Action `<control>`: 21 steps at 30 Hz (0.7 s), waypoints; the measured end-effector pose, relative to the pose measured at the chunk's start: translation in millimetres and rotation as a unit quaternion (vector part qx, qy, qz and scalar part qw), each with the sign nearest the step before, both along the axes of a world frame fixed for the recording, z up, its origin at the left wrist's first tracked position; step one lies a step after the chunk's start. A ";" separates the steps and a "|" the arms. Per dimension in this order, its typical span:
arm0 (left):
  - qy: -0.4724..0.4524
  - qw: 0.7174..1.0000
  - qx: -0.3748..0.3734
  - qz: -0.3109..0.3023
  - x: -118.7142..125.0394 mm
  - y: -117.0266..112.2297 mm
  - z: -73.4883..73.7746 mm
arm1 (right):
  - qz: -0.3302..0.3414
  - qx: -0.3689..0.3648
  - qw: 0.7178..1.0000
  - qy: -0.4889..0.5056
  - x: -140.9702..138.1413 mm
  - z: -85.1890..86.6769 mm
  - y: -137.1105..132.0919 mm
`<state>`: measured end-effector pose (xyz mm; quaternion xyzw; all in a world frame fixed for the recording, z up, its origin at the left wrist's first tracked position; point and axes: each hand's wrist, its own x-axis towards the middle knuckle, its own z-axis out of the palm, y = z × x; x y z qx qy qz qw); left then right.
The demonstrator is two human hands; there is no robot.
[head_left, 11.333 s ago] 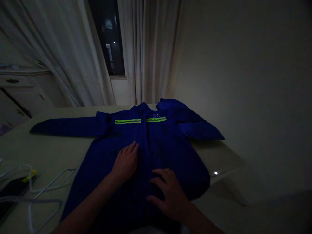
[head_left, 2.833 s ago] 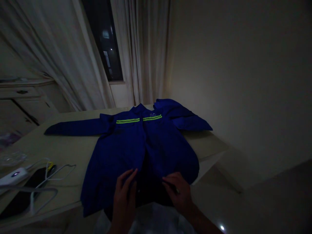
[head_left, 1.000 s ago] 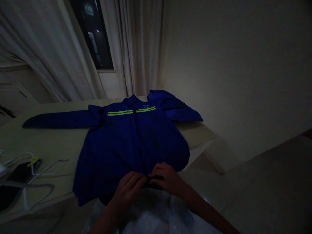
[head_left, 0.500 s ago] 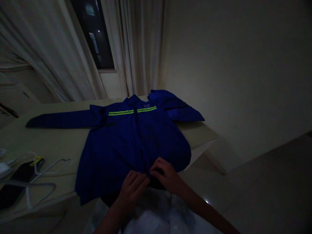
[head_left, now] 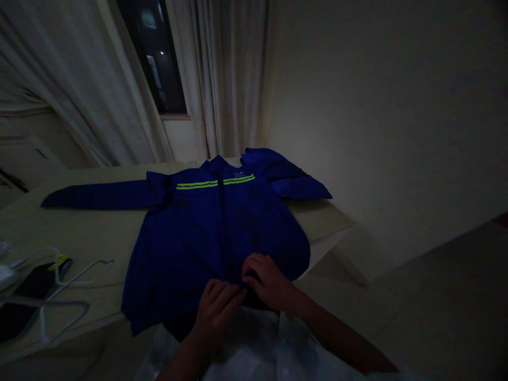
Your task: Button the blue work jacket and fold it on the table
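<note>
A dark blue work jacket [head_left: 186, 227] with yellow-green chest stripes lies front up on the table, its collar toward the window. One sleeve stretches out to the left; the other is bent at the right. At the middle of the lower hem, my left hand [head_left: 218, 304] has its fingers closed on the jacket's front edge. Just right of it, my right hand [head_left: 265, 278] pinches the opposite front edge with curled fingers. The two hands nearly touch. What lies between the fingertips is too dark to make out in detail.
White hangers [head_left: 65, 304] lie at the table's left, over a dark flat object [head_left: 37, 283] with a yellow tag. A white plug with a cable [head_left: 8, 274] is beside them. The table [head_left: 331, 222] ends at the right, near the wall. Curtains [head_left: 226, 74] hang behind.
My right hand has shifted slightly up and its fingers have curled a little more. My left hand stays at the hem. The jacket lies almost as before.
</note>
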<state>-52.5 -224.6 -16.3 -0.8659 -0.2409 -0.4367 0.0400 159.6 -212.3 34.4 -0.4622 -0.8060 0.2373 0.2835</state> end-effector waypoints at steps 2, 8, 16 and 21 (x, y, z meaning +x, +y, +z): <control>-0.007 1.000 0.017 -0.023 0.2 0.5 -2.4 | 0.011 -0.021 0.999 0.024 1.7 -0.8 6.5; 0.078 0.996 0.018 0.035 8.5 5.1 2.4 | -0.023 0.044 0.998 -0.026 -1.8 -4.3 28.2; 0.062 0.997 0.034 0.005 22.1 -6.4 19.5 | -0.030 -0.025 0.992 -0.121 3.9 3.8 168.9; 0.004 0.999 0.049 0.015 35.3 1.4 15.0 | -0.012 -0.079 0.973 -0.216 -9.3 12.1 300.7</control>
